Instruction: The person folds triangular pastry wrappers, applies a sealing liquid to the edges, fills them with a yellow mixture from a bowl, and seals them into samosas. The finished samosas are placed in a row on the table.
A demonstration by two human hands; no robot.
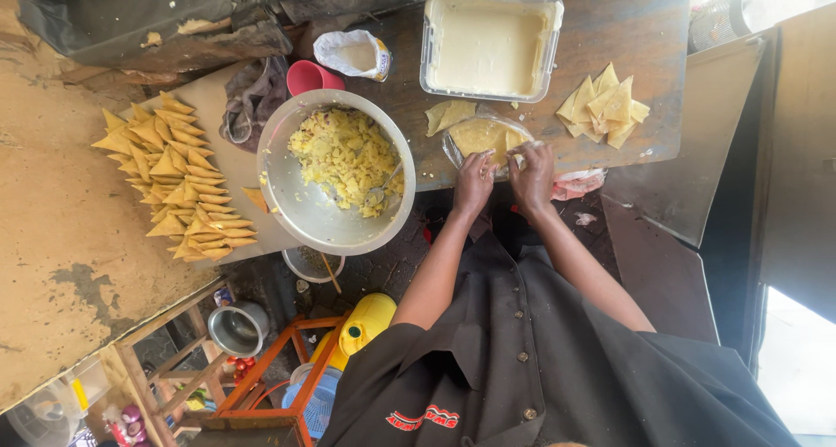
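Where the hands meet: left hand (475, 181) and right hand (533, 173) sit side by side at the near edge of the table (662, 73), fingers curled in close and pinching a pale pastry sheet (483, 138) that lies on clear plastic just beyond the fingertips.
Step in hand: it looks like one sheet is being peeled or folded off the stack; no filling is on it yet.
Next move calls for: a reach to the left, where the metal bowl (296, 208) of yellow mash holds a spoon (383, 186), probably with the left hand while the right keeps the fold.
Edges: the sheet lies right at the table's lip, and the bowl overhangs it.
Open room: bare wood between the hands and the cut pastry pieces (605, 107) to the right; ahead, a tub of white paste (488, 42).
Far left: a heap of folded triangles (178, 186), well apart.
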